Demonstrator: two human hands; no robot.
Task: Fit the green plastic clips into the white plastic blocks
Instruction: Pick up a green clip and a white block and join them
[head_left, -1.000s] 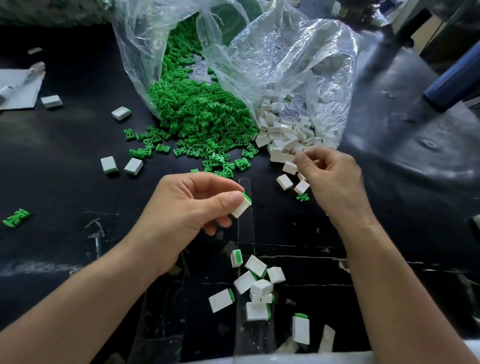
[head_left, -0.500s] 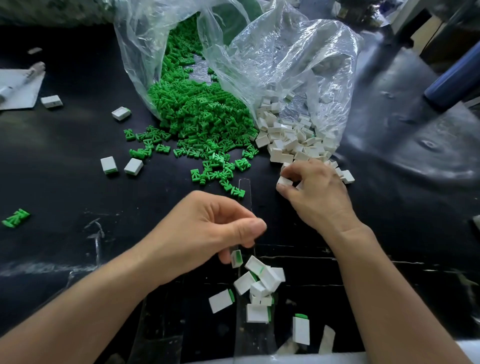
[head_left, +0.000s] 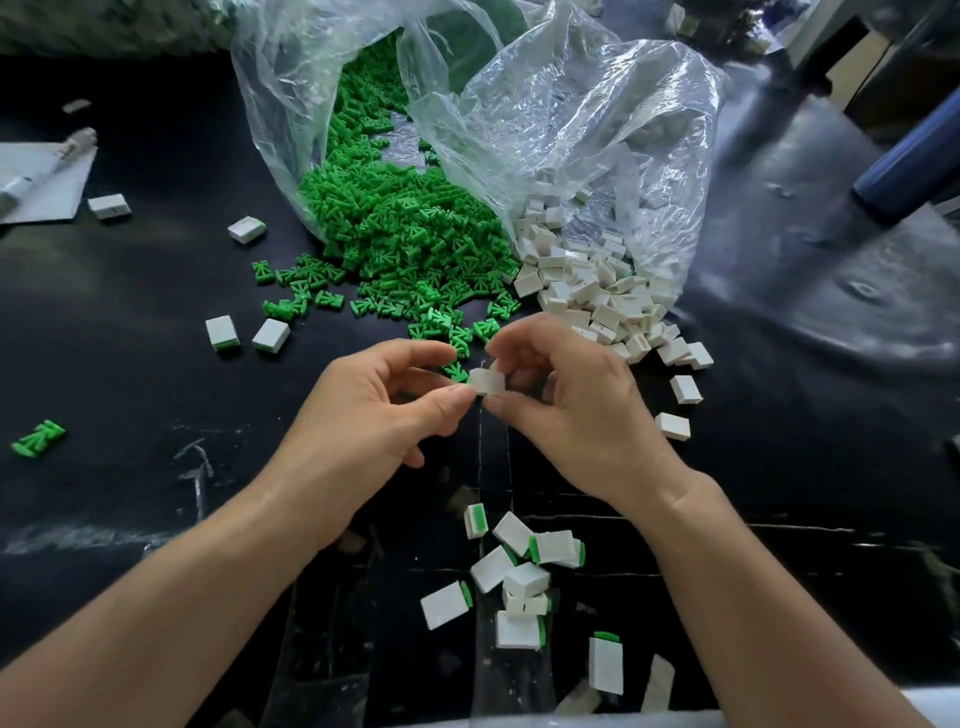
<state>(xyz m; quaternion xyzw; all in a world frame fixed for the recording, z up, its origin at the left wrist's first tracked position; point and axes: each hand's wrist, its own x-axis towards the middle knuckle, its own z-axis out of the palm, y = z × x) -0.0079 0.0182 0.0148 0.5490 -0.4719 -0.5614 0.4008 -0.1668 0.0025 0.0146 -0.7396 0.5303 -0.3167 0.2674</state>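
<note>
left hand (head_left: 374, 415) and right hand (head_left: 576, 415) pinch white block (head_left: 488, 381) near green clips (head_left: 405, 234)

Two crinkled clear plastic bags (head_left: 597, 119) lie open just beyond the left hand (head_left: 384, 410) and right hand (head_left: 571, 410), on a black tabletop (head_left: 130, 322). Well to the left of the left hand, a sheet of paper (head_left: 52, 200) carries a marker (head_left: 47, 166). Beyond the right hand, to its right, a blue cylinder (head_left: 909, 166) slants above a dark glossy cover (head_left: 831, 260).
</note>
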